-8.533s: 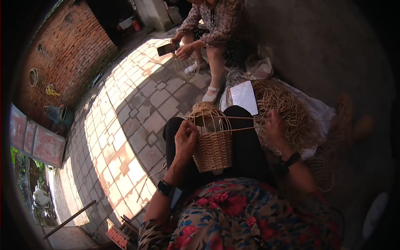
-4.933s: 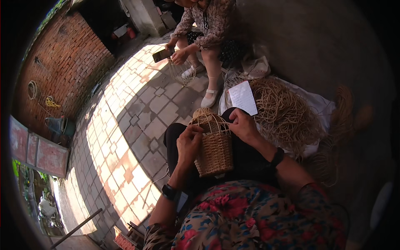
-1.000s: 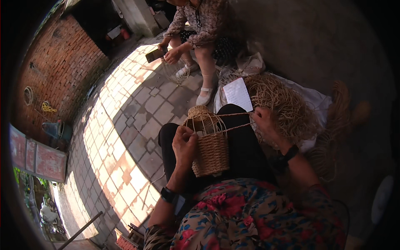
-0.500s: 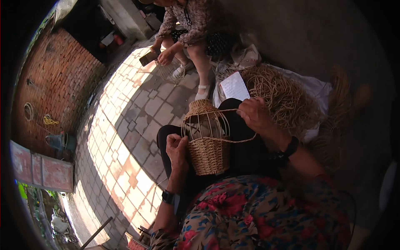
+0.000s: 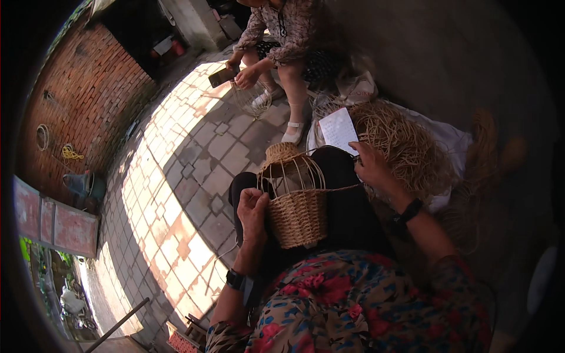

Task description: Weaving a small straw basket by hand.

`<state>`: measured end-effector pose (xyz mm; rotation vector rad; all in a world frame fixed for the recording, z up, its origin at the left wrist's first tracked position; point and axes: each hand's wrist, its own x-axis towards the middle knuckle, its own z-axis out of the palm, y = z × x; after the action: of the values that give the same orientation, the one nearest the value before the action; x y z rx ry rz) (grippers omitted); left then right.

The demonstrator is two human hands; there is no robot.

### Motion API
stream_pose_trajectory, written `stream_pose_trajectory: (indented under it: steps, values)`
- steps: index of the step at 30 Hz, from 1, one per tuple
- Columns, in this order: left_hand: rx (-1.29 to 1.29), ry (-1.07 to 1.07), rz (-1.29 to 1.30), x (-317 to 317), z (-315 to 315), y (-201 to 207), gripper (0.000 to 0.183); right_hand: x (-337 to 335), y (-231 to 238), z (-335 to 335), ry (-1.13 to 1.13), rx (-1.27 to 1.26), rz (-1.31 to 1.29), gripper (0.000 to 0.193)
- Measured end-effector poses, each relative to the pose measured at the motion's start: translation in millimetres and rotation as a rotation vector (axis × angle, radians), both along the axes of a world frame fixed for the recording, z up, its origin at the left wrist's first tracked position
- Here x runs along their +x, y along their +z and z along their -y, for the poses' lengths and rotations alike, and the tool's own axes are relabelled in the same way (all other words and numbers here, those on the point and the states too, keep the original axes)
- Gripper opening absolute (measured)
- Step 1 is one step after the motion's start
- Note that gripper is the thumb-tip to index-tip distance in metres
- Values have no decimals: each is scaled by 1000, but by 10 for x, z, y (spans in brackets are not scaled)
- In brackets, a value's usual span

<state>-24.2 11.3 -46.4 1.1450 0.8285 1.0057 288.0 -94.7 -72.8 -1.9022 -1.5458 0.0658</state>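
Observation:
A tan basket [image 5: 297, 220] rests on my lap, its lower body tightly woven. Bare upright ribs [image 5: 294, 179] rise from the weave to a narrower woven neck [image 5: 281, 154] at the far end. My left hand [image 5: 252, 215] is closed in a pinch at the basket's left side, where weave meets ribs. Out to the right, my right hand [image 5: 374, 167] pinches a twisted cord [image 5: 341, 189]. Two stretches of the cord lead from that hand towards the basket, one near the neck, the other at the top of the weave.
A large heap of loose tan cord [image 5: 406, 141] lies on white sheeting at the right, with a written paper [image 5: 338, 130] beside it. Ahead sits another person [image 5: 282, 35] holding a dark phone [image 5: 223, 77] above a wire frame [image 5: 252, 100]. Paving stones [image 5: 200, 147] stretch leftward to a brick wall [image 5: 88, 88].
My right hand has moved slightly right and down, drawing the cord's loop straighter towards the basket's weave. My left hand keeps its pinch. The whole view has shifted slightly.

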Motion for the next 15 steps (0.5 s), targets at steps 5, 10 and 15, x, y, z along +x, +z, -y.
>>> stream_pose_trajectory:
  steps: [5,10,15]
  values:
    - [8,-15,-30,83,43,84,12,-608,546,-420,181,136,183,17]
    - [-6,30,6,65,40,40,11,-196,310,-41,226,80,235,17]
    - [29,18,-53,62,38,89,10,1120,-385,738,-296,-861,371,24]
